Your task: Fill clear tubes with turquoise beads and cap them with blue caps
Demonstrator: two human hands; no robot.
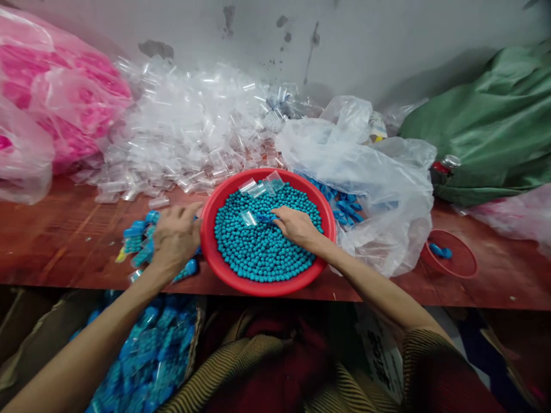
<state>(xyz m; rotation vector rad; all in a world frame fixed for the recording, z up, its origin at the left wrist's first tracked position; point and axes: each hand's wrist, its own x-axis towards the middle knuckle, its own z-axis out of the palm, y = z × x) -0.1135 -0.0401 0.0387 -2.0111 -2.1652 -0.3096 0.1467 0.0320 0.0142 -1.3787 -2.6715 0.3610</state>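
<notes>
A red basin (206, 252) full of small turquoise beads (267, 252) stands in front of me. Over the beads, my right hand (297, 226) pinches a small blue plastic piece (267, 218), with a clear tube (248, 218) at its far end. Several other clear tubes (260, 186) lie on the beads near the back rim. My left hand (176, 232) is just left of the basin, above bead-filled tubes with blue caps (135, 236). Motion smears its fingers, and whether they grip anything is unclear.
Behind the basin is a large heap of clear tubes (185, 126). Right of it, blue pieces (344, 206) lie by a white plastic bag (383, 183). A small red basket (460, 261), a green sack (473, 120), a pink-filled bag (64, 92) and a box of blue items (146, 350) surround me.
</notes>
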